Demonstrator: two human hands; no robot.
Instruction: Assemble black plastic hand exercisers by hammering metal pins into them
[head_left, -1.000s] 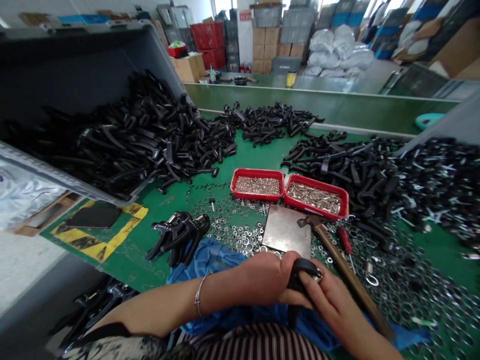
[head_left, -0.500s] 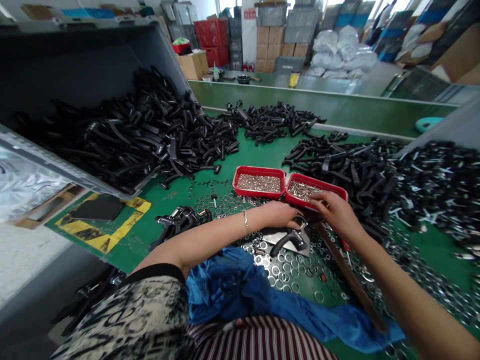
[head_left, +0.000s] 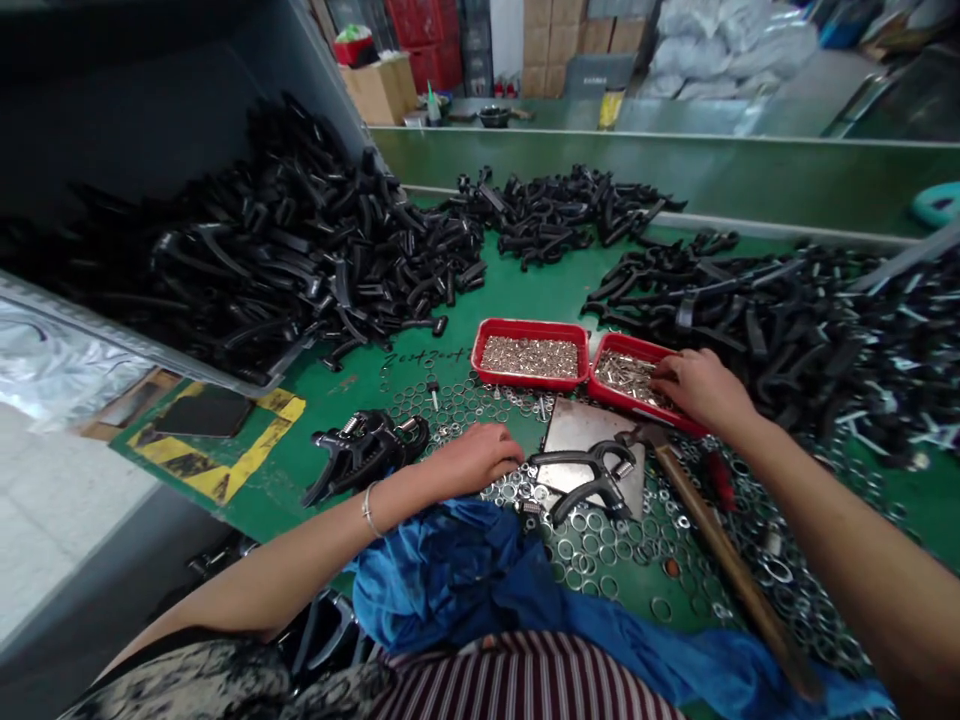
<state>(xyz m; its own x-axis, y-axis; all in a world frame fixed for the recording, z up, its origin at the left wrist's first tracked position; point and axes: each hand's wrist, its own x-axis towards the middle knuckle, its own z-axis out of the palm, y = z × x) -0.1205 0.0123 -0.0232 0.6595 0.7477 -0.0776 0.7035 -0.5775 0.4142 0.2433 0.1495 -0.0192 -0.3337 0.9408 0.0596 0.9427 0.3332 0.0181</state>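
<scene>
My right hand (head_left: 701,388) reaches into the right red tray (head_left: 686,425), its fingers bent together at the small metal pins (head_left: 628,376). Whatever they grasp is hidden. Near the left side of a steel plate (head_left: 574,420), my left hand (head_left: 484,455) is low over loose rings and nuts, with curled fingers; I cannot make out anything in them. On the plate lies a black hand grip exerciser (head_left: 589,480) with a metal coil at its joint, untouched by either hand. A hammer (head_left: 731,570) with a wooden handle rests at the plate's right edge.
A left red tray (head_left: 531,382) holds small metal parts. Black handles fill the tilted grey bin (head_left: 300,30) and form piles (head_left: 562,215) behind the trays. Assembled grips (head_left: 367,450) lie at left. Metal rings (head_left: 592,550) cover the bench, with blue cloth (head_left: 457,575) at its front edge.
My left hand has left the hand grip exerciser on the plate and moved left. My right hand stays at the right tray, now further over its right end. The view has tipped down.
</scene>
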